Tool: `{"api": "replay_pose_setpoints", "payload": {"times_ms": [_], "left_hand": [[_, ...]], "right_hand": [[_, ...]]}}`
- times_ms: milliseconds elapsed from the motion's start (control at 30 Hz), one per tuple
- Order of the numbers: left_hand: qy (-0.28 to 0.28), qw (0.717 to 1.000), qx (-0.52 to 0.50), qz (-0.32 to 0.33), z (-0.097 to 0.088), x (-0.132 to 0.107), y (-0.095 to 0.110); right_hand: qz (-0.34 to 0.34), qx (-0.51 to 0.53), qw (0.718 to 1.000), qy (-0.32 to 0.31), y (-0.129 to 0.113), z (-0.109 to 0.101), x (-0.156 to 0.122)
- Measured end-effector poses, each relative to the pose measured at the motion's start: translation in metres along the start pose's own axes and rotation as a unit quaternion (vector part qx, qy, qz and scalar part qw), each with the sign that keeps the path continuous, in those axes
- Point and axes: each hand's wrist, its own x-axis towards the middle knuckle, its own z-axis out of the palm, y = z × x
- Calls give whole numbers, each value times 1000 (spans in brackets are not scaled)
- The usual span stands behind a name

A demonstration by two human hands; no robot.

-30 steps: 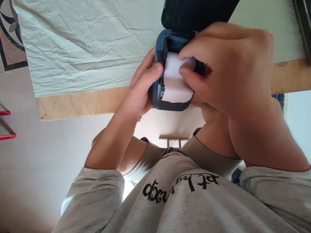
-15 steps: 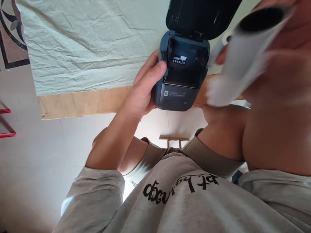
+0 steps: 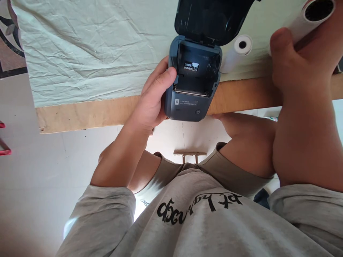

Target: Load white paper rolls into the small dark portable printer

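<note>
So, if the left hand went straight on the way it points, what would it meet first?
The left hand grips the printer, so that comes first; its open lid seems next, though depth is unclear.

the left hand (image 3: 152, 98) is clasped, the right hand (image 3: 297, 67) too — well apart, both forearms (image 3: 122, 146) stretched forward.

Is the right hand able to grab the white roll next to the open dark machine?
Probably not right away: the right hand is holding another white roll. With that put down, likely yes, since nothing seems to block the way across the pale green cloth to the nearby roll.
</note>
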Motion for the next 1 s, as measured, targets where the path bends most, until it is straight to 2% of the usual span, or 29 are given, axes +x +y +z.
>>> {"api": "replay_pose_setpoints", "payload": {"times_ms": [67,133,200,267,333,400,433,467,500,567,667,767,867,1000], "left_hand": [[-3,1000,9,-12,-2,1,1],[-2,1000,20,-21,-2,1,1],[6,999,24,-21,0,1,0],[14,1000,22,-17,1,1,0],[21,999,23,-14,2,0,0],[10,1000,24,-12,1,0,0],[4,1000,24,-12,1,0,1],[-2,1000,22,-11,0,0,1],[-10,1000,19,-9,0,0,1],[-13,1000,15,-3,0,0,0],[3,1000,10,5,1,0,-3],[17,1000,8,8,4,0,-6],[23,1000,10,14,5,0,-7],[26,1000,15,2,4,0,-5]], "right_hand": [[7,-73,997,13,-2,-2,3],[49,-116,992,-19,-1,-4,5],[49,-118,991,-42,3,-7,5],[-22,-77,997,-20,7,-9,3],[-119,-12,992,43,4,-8,-3],[-176,43,979,91,-10,-3,-10],[-188,65,976,90,-21,1,-13],[-173,62,981,64,-34,6,-17],[-134,37,990,1,-46,11,-20],[-101,-18,994,-50,-68,22,-22],[-34,-87,992,-81,-81,34,-21],[0,-102,992,-80,-78,38,-19],[-16,-95,993,-66,-72,37,-20],[-101,-40,992,-60,-66,31,-24]]}}
